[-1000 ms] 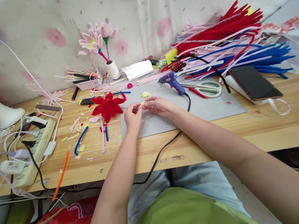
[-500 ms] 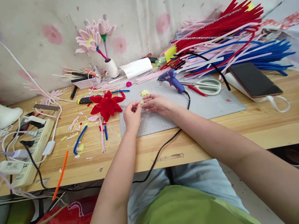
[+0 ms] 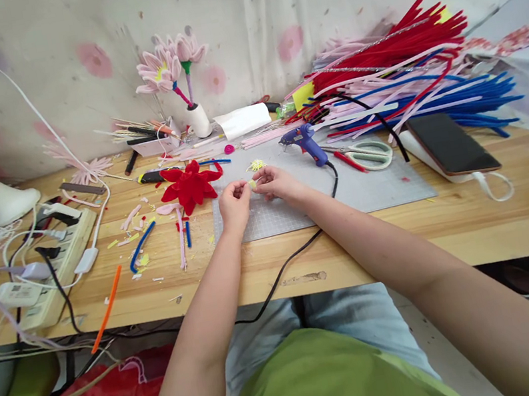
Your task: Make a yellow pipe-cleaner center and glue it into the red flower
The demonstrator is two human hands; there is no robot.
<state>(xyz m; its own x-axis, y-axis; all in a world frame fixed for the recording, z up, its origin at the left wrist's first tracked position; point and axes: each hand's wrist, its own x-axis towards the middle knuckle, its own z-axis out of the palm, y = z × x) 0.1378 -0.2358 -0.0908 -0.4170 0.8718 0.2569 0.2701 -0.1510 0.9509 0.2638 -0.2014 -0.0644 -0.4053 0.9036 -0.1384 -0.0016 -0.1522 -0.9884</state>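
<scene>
Yellow, small, one piece [image 3: 253, 186]: held near the middle of the frame, above a grey cutting mat [image 3: 346, 198], its exact shape too small to be told. By the left hand [image 3: 236, 207] it is pinched, thumb and forefinger being brought together on it. By the right hand [image 3: 276, 183] it is met from the other side, the fingers being bent towards it; whether they are fully closed on it cannot be told. Just beyond the fingertips, a yellow tuft [image 3: 256, 165] is laid on the mat. To the right of the hands, a blue glue gun [image 3: 303, 144] is placed on its side, its black cord [image 3: 285, 263] being run down across the wooden table [image 3: 501, 219]. Further right are found scissors [image 3: 370, 155] with pale handles and a dark-screened phone [image 3: 453, 143], propped at a tilt. At upper right, red pipe cleaners [image 3: 401, 43] are heaped behind blue pipe cleaners [image 3: 474, 101], with pink and white lengths mixed in. Left of the mat, a red fuzzy flower [image 3: 193, 186] is set down, with blue offcuts [image 3: 142, 247] and yellow and pink scraps scattered nearby. At upper centre-left, pink flowers [image 3: 161, 70] are stood in a white vase [image 3: 200, 122], beside which a white sheet [image 3: 242, 122] is laid. At left, a cream power strip [image 3: 58, 273] is crowded with plugs; near the table's front edge, one orange strip [image 3: 106, 309] is laid slantwise.
</scene>
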